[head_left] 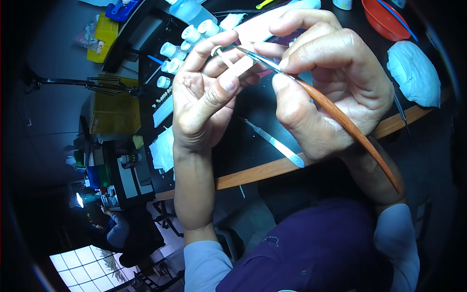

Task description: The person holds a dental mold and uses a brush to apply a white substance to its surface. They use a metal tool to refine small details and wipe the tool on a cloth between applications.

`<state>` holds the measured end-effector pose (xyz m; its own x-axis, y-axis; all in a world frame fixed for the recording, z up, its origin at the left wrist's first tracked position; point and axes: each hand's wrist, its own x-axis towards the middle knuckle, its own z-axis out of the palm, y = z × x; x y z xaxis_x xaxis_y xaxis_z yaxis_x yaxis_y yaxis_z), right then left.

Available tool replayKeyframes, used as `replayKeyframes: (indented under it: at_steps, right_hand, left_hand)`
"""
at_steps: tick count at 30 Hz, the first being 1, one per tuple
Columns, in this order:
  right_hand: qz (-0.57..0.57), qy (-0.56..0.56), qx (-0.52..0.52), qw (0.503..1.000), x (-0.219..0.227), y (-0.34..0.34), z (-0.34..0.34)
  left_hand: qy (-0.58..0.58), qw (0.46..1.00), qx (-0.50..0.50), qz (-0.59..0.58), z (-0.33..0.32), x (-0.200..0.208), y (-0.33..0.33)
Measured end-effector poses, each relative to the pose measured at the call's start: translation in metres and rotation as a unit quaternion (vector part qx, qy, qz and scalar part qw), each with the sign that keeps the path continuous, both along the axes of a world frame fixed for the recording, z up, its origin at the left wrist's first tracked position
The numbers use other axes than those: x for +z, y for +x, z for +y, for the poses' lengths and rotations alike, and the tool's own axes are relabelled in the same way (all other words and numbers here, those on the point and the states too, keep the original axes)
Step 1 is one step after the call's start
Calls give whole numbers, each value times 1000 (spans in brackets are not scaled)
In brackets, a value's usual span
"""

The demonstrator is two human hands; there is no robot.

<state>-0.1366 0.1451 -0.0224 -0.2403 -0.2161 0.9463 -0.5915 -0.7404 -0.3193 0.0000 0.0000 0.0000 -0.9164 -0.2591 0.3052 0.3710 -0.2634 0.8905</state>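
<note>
My left hand [197,104] is raised over the dark bench, thumb and fingers closed on a small pale piece [241,66]. That piece has a flat block and a thin stem with a round, ring-like end; its exact kind is unclear. In my right hand [340,82] is a fine paintbrush [335,111] with a curved reddish wooden handle, pinched near its metal collar. The brush's dark pointed tip is close to the pale piece, and I cannot tell whether they touch. Below the hands a scalpel handle [277,144] lies across the bench's wooden edge.
Several small white-capped bottles [191,34] stand left of my hands, near a larger clear bottle [187,12]. A red bowl [384,22] and a crumpled white wrapped bundle [413,73] sit at right. White tissue [162,148] lies left. Another person [119,231] sits farther back.
</note>
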Motion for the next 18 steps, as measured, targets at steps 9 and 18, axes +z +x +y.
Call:
replayKeyframes:
  at_steps: [9, 18]
  right_hand:
    - [-33, -66, -22, 997, 8, 22, -22]
    - [-62, -118, -42, 990, 3, 25, -44]
  left_hand:
    - [18, 998, 19, 52, -8, -6, 8]
    - [-208, 964, 162, -31, -1, 5, 7]
